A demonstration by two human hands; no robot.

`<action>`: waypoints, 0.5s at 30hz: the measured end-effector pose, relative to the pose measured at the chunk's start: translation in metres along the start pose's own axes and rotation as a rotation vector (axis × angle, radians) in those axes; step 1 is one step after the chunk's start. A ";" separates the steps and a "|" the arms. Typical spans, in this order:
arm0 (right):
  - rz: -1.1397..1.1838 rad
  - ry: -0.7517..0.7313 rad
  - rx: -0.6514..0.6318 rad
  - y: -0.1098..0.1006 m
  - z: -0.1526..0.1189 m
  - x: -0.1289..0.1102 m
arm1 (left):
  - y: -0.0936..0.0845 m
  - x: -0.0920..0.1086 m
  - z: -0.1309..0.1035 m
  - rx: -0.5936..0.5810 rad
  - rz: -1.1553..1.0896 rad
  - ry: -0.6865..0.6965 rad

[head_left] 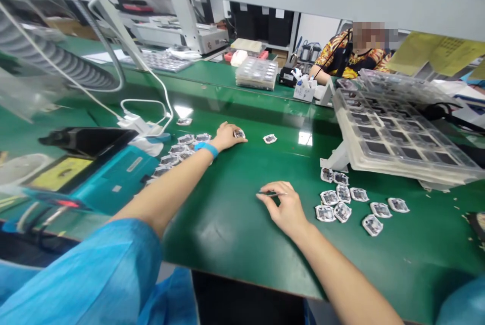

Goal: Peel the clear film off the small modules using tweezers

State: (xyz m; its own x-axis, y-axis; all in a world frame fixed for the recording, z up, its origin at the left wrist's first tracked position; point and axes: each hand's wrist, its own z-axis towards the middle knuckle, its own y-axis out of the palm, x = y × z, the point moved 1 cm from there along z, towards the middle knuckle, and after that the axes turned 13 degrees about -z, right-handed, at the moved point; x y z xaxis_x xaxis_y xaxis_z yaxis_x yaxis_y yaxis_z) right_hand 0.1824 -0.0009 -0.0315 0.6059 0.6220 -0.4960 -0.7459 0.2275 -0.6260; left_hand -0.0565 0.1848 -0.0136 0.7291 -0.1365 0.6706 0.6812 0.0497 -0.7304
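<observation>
Head view: left hand's (228, 137) grip holds a white-rimmed, roughly octagonal part (239, 134).

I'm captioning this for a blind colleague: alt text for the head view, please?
The left hand holds a white-edged part and the right hand a thin metal tool over a green table, with similar parts on both sides.

**Open Middle, Crowded Sides**

Between the left forearm (166, 188) and the right forearm (341, 269), the green tabletop (215, 229) gives wide room. Farther up lies one lone module (270, 138). The module cluster (179, 148) and teal machine (125, 173) block the left; scattered modules (343, 193) and raised trays (401, 154) narrow the right.
</observation>
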 end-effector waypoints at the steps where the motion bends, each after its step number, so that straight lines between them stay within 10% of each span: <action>1: -0.004 0.007 -0.008 0.000 0.000 0.001 | 0.000 0.003 -0.007 0.032 -0.029 0.012; 6: 0.023 0.147 0.093 -0.006 0.005 0.006 | 0.018 0.031 -0.063 0.050 -0.248 0.056; 15: 0.359 0.538 0.195 -0.014 0.011 0.016 | 0.043 0.075 -0.151 -0.446 -1.212 -0.329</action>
State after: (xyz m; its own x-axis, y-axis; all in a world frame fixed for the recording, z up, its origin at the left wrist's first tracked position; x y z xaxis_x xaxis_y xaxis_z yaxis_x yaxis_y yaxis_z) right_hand 0.1989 0.0143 -0.0239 0.3270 0.2363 -0.9150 -0.9324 0.2385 -0.2717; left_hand 0.0173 0.0273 -0.0140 -0.2929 0.3828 0.8762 0.8726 -0.2677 0.4086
